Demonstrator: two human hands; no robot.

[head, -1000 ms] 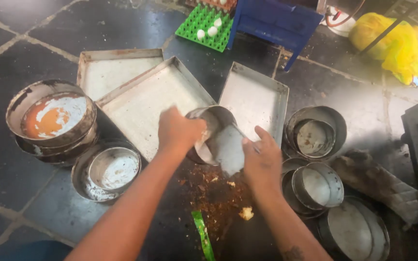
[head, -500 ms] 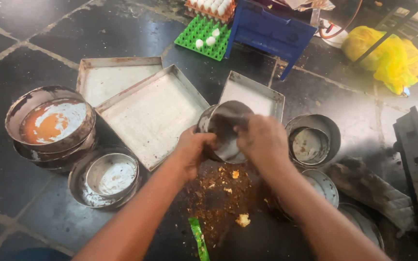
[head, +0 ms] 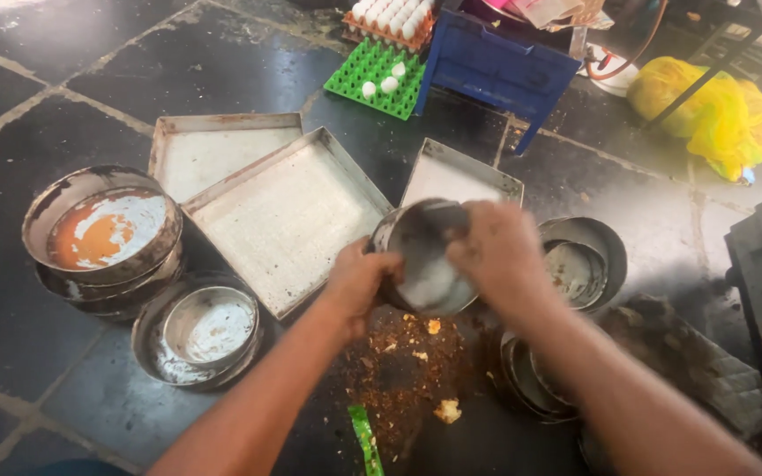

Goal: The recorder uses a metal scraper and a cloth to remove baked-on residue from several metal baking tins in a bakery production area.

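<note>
My left hand (head: 356,284) grips the lower left rim of a small round metal baking tin (head: 427,261), tilted so that its inside faces me. My right hand (head: 497,256) is closed over the tin's right rim and blurred by motion; whether it also holds a scraper is hidden. Under the tin lies a heap of brown crumbs (head: 407,361) on the dark floor tiles, with a pale lump (head: 448,410) and a green strip (head: 365,439) close by.
Square metal trays (head: 286,216) (head: 213,150) (head: 457,176) lie behind the tin. Stacked round tins stand left (head: 103,234) (head: 200,330) and right (head: 579,264) (head: 531,388). Farther back are a green egg tray (head: 374,75), a blue crate (head: 496,62) and a yellow bag (head: 707,101).
The tin has stayed held over the crumb heap. My right hand has moved from below the tin up onto its right rim, and the view has dropped slightly.
</note>
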